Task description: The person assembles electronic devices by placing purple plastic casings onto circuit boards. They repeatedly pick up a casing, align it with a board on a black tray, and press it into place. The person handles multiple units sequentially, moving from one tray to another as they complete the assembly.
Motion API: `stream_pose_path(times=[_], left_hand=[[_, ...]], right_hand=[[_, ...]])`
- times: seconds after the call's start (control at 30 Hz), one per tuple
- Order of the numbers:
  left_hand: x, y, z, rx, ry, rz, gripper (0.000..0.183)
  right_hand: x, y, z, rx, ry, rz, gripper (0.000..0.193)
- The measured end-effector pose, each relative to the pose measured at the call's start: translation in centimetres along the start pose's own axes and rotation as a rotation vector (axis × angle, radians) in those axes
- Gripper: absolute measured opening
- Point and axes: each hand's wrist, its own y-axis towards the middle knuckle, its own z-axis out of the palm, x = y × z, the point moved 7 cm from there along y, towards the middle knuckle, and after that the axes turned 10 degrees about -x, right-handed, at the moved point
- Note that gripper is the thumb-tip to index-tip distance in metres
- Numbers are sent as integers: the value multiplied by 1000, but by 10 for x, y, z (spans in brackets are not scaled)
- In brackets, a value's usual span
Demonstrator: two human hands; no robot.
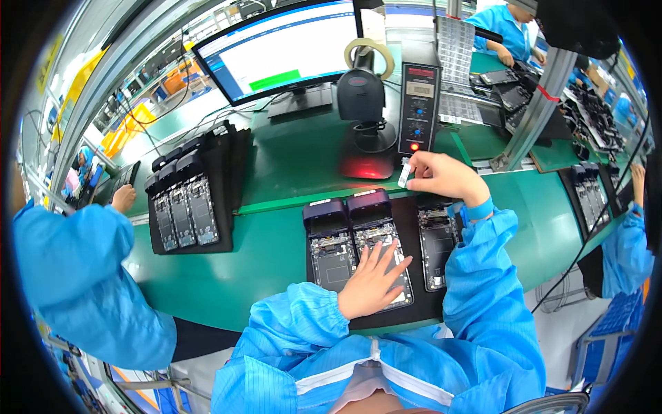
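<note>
My left hand point(372, 281) lies with fingers spread on the middle one of three opened phone bodies, whose circuit board point(376, 233) shows above the fingertips. Left of it is another opened phone body point(332, 265), and to the right a third point(434, 259), partly covered by my right sleeve. Dark purple blocks point(369, 202) stand at the top ends of the first two. Between thumb and fingers, my right hand point(445, 178) pinches a small white strip point(404, 174), held up in front of the black control box point(418, 107) near its red light.
A barcode scanner point(361, 96) on a stand casts red light onto the green bench point(289, 165). Behind stands a monitor point(283, 48). Several opened phones point(181, 214) lie on a black mat at left. Co-workers' sleeves point(76, 276) flank me; a metal post point(541, 107) rises at right.
</note>
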Motion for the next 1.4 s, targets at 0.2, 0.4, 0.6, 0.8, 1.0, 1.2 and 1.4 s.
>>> stream_pose_path(times=[0.2, 0.4, 0.6, 0.8, 1.0, 1.2, 1.4], left_hand=[[4, 3, -11, -140, -301, -70, 57], [6, -5, 7, -105, -1558, -580, 79], [-11, -17, 35, 30, -1528, -743, 43], [7, -18, 12, -163, -1786, -862, 44], [63, 23, -62, -561, -1672, -767, 29], [144, 72, -97, -947, -1697, -682, 20], [153, 62, -94, -1008, -1664, -743, 21]], right_hand=[[-12, 6, 17, -24, -189, -45, 37], [123, -21, -1, -107, -79, -378, 40], [135, -25, 5, 99, 398, -572, 33], [0, 17, 40, -25, 758, 421, 34], [7, 14, -12, -520, 809, 247, 15], [48, -29, -75, -851, 846, -11, 19], [68, -47, -89, -856, 834, -211, 14]])
